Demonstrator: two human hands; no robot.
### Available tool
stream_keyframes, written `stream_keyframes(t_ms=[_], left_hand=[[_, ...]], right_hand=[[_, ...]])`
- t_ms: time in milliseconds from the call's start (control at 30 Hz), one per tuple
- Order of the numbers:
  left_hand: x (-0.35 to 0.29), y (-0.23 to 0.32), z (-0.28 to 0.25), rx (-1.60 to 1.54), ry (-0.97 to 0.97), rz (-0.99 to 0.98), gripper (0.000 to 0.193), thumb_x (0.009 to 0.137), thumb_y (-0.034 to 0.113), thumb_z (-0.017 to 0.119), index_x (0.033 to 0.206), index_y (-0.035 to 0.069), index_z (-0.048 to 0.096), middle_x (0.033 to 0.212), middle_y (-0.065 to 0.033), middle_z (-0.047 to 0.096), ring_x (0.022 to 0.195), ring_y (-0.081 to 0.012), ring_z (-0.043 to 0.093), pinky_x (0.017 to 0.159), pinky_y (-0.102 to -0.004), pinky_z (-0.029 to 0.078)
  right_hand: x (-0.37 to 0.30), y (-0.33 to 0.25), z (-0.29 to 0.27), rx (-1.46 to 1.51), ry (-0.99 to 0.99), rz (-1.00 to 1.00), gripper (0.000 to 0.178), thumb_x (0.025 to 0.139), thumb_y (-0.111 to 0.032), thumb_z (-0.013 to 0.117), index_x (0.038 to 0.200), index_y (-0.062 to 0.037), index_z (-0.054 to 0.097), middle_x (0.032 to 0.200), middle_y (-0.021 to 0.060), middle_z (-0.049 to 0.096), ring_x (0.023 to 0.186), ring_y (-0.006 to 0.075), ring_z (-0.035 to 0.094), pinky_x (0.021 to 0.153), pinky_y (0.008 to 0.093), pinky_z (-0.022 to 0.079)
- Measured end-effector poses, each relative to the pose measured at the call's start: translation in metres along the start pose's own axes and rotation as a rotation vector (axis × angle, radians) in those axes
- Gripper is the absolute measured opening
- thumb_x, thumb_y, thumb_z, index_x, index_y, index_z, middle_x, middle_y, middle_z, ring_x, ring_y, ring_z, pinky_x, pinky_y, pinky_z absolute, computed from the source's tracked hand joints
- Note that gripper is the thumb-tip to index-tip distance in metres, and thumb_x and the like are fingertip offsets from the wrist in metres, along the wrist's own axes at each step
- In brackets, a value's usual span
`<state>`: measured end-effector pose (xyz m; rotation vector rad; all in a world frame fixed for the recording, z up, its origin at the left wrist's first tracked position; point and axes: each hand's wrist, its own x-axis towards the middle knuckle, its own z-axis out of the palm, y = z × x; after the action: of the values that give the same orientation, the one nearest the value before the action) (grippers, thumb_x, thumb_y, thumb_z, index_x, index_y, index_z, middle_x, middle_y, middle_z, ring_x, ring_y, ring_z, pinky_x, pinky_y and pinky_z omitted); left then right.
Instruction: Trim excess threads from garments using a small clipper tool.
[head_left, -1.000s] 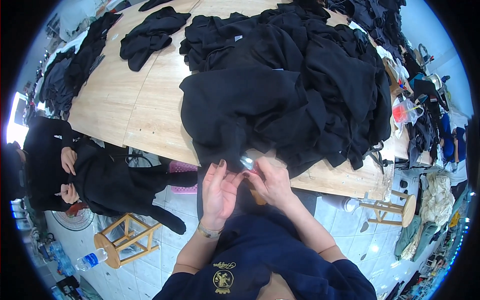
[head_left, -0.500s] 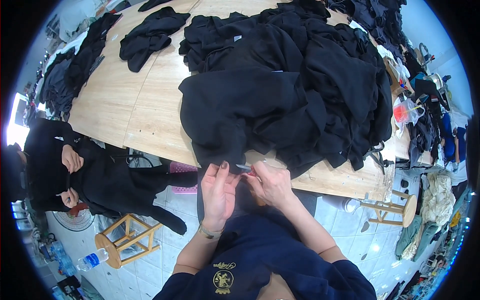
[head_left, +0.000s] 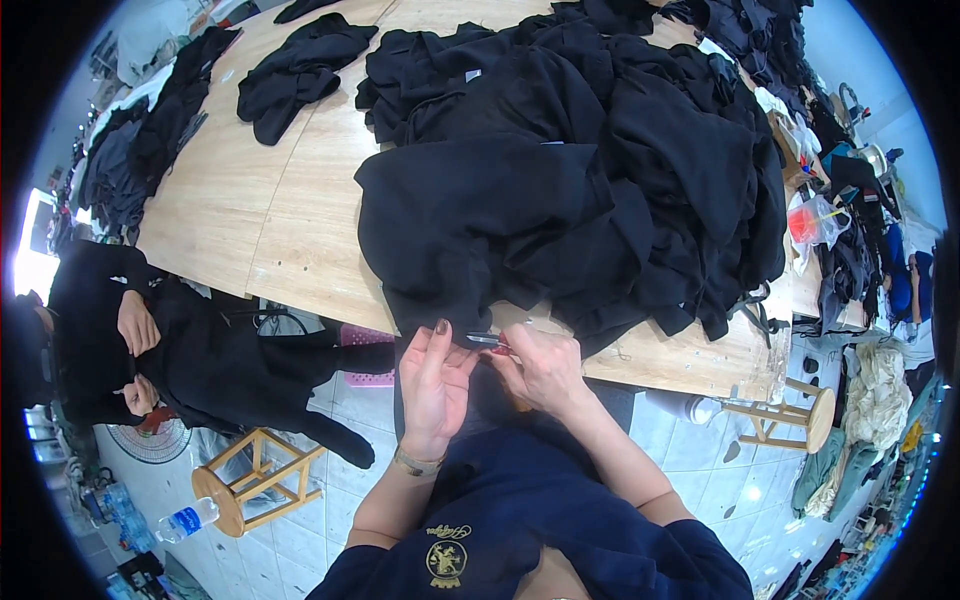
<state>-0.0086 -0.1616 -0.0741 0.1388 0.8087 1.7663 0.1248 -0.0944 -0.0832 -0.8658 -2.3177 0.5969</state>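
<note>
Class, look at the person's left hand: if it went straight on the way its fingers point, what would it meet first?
The left hand would probably meet the black garment directly ahead; whether they already touch is unclear, as depth is hard to judge.

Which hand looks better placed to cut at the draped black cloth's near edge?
Probably the right hand: it holds small red-handled metal snips, blades pointing left toward the black cloth. The left hand shows no tool.

Gold lettering (head_left: 449, 531) on navy shirt (head_left: 620, 530)
</note>
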Motion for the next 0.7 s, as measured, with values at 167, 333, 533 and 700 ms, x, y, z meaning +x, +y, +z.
stream_keyframes(t_ms=[167,333,533,700], left_hand=[[0.001,-0.002,-0.002,0.013,0.006,0.003,0.015,0.094,0.017,0.050,0.104,0.005,0.054,0.098,-0.0106,0.064,0.092,-0.0198,0.063,0.085,-0.0351,0.050],[0.001,-0.002,-0.001,0.035,-0.009,0.005,0.015,0.094,0.017,0.051,0.104,0.005,0.054,0.099,-0.0101,0.064,0.092,-0.0194,0.063,0.084,-0.0348,0.050],[-0.001,-0.002,0.007,0.026,0.021,0.019,0.014,0.094,0.016,0.051,0.103,0.005,0.054,0.098,-0.0096,0.064,0.092,-0.0174,0.063,0.083,-0.0336,0.051],[-0.002,-0.010,-0.001,0.143,0.007,0.128,0.014,0.094,0.014,0.051,0.103,0.004,0.054,0.099,-0.0090,0.063,0.091,-0.0157,0.062,0.083,-0.0310,0.051]], right_hand=[[0.002,0.000,-0.001,-0.003,-0.006,0.018,0.022,0.077,-0.024,0.065,0.076,-0.0070,0.051,0.060,0.0079,0.055,0.054,0.0255,0.058,0.048,0.0348,0.043],[0.002,-0.001,-0.002,0.005,-0.016,0.016,0.021,0.077,-0.023,0.065,0.076,-0.0070,0.051,0.062,0.0083,0.056,0.056,0.0257,0.058,0.049,0.0353,0.044],[-0.001,0.000,0.002,0.348,0.049,0.272,0.017,0.084,-0.018,0.064,0.085,-0.0044,0.053,0.067,0.0044,0.057,0.053,0.0190,0.057,0.049,0.0296,0.043],[0.007,-0.010,0.005,0.896,-0.022,0.582,0.010,0.086,-0.010,0.061,0.089,-0.0019,0.057,0.076,-0.0041,0.054,0.071,0.0023,0.050,0.061,0.0183,0.039]])
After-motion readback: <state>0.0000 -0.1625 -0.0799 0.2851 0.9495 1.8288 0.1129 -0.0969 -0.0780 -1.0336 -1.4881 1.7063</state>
